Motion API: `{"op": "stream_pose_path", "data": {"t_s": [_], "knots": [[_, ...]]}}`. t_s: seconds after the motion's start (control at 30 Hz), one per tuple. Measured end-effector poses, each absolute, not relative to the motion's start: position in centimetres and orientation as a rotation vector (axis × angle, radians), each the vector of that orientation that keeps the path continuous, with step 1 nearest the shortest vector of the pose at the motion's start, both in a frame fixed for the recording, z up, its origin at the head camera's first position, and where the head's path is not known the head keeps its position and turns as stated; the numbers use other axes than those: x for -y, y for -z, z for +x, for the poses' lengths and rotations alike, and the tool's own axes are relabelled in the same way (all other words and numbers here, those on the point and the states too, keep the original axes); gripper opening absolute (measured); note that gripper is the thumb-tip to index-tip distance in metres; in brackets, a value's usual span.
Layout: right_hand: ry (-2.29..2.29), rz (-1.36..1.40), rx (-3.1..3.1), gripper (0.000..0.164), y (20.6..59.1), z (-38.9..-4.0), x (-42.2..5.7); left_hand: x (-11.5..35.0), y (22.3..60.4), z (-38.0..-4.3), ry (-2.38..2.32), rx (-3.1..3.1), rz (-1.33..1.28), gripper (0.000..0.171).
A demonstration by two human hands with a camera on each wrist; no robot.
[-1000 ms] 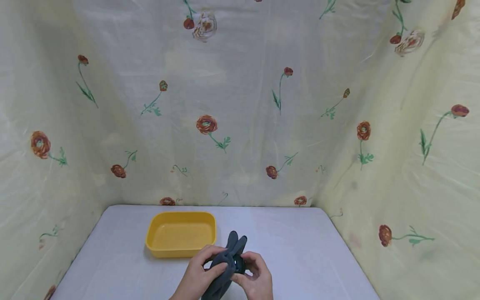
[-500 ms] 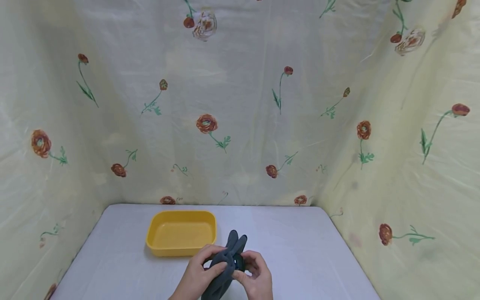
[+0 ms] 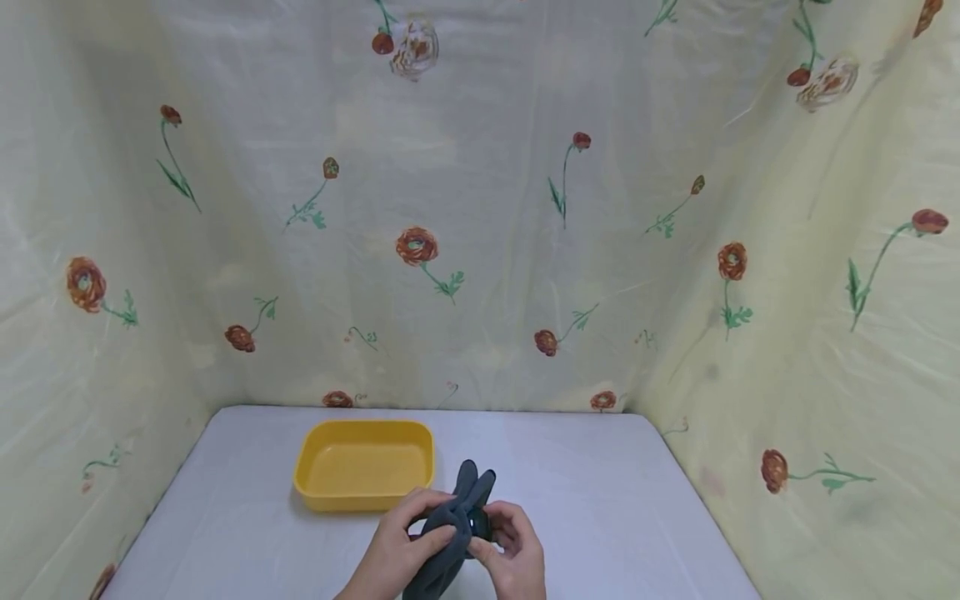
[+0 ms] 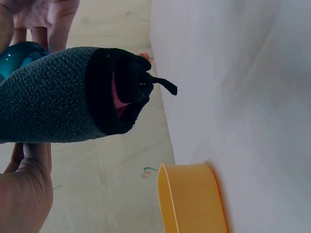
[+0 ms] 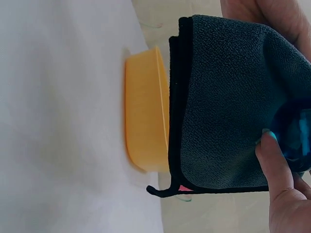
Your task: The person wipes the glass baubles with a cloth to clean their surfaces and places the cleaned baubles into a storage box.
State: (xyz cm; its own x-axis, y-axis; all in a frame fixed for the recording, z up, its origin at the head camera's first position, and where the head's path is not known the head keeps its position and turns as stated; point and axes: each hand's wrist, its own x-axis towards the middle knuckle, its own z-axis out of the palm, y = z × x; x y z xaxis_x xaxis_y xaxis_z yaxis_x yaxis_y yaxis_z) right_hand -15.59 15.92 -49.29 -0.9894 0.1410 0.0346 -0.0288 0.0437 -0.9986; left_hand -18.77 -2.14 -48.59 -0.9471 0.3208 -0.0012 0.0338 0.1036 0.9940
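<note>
My left hand [image 3: 405,537] grips a folded dark grey towel [image 3: 438,554] with its thumb across the near side. The towel has black edging, a small black loop and a bit of pink inside its fold, seen in the left wrist view. My right hand [image 3: 519,550] holds a glossy, see-through teal rounded object [image 5: 295,133] against the towel's right face, its thumb [image 5: 274,162] at the object's edge. The object's kind cannot be told, since the towel and fingers cover much of it. Both hands are raised over the near part of the table.
A yellow rectangular tub [image 3: 363,503] stands behind and left of the hands on the white-covered table [image 3: 600,500]. Flower-printed cloth [image 3: 480,317] hangs along the back and both sides of the table.
My right thumb has shifted slightly along the edge of the teal object. The towel and left hand stay almost still; the whole head view drifts a little.
</note>
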Motion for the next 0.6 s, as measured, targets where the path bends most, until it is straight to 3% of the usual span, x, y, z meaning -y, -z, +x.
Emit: {"op": "stream_pose_path", "data": {"t_s": [0.6], "knots": [[-2.17,-0.032,2.156,0.048,49.67,-15.5,-16.32,2.06,48.67,-18.63,-1.954,-2.113,0.365,0.036]]}}
